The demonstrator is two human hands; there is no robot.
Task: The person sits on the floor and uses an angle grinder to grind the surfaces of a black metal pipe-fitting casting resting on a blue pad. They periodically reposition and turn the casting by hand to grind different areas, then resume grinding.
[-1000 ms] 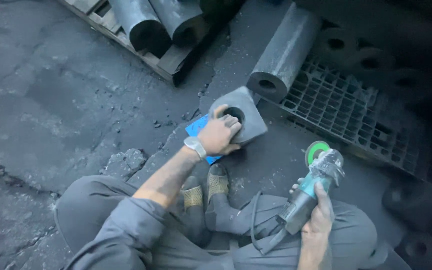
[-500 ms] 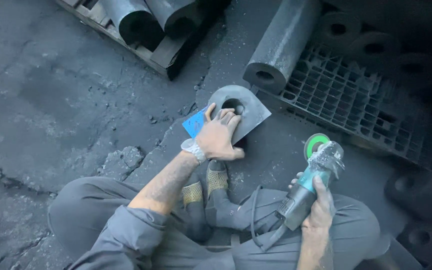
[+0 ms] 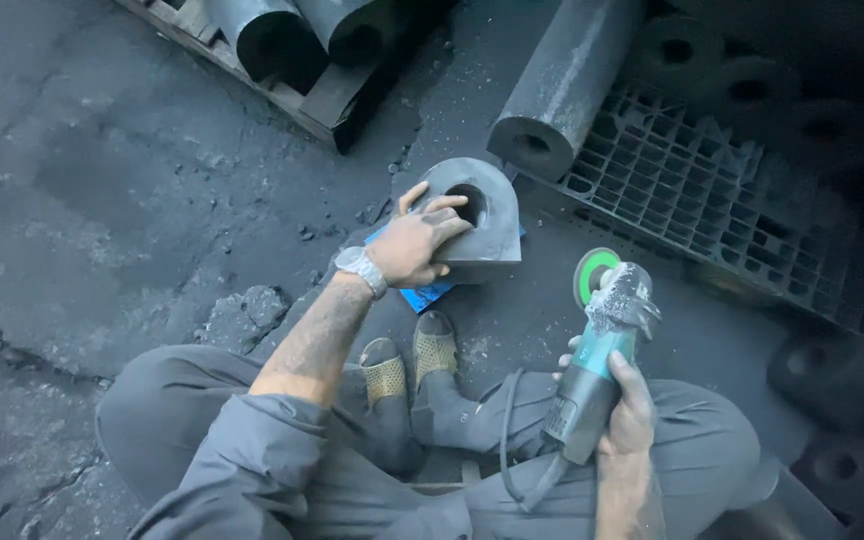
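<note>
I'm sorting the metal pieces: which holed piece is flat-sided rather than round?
The arch-shaped block under the left hand, lying on a blue sheet. The long cylinder behind it is round.

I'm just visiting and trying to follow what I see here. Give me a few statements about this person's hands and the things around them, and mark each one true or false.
1. The left hand grips a grey metal block with a round hole. True.
2. The right hand is empty. False: it holds an angle grinder by its body.
3. The grinder's disc is pressed against the block. False: it is held apart from the block, to its right.
4. A blue sheet lies under the block. True.
5. The left wrist bears a wristwatch. True.
6. The person stands upright. False: they squat on the floor, knees spread.
</note>
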